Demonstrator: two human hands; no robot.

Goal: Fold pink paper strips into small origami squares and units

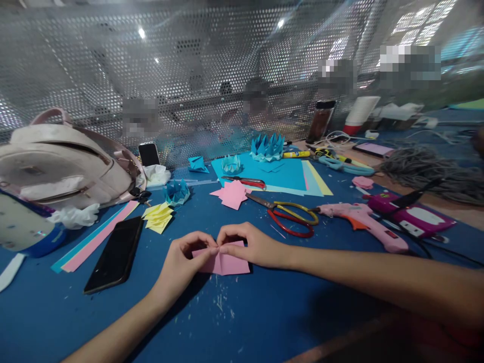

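both hands (223, 249) pinch pink paper (227, 263) between fingertips

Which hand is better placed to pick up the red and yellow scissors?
Right. The right hand pinches the pink paper nearest the scissors, which lie just beyond it; the left hand sits farther away.

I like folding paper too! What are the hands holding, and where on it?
Both hands pinch the pink paper lying on the blue table: the left hand and right hand meet fingertip to fingertip at the middle of its top edge.
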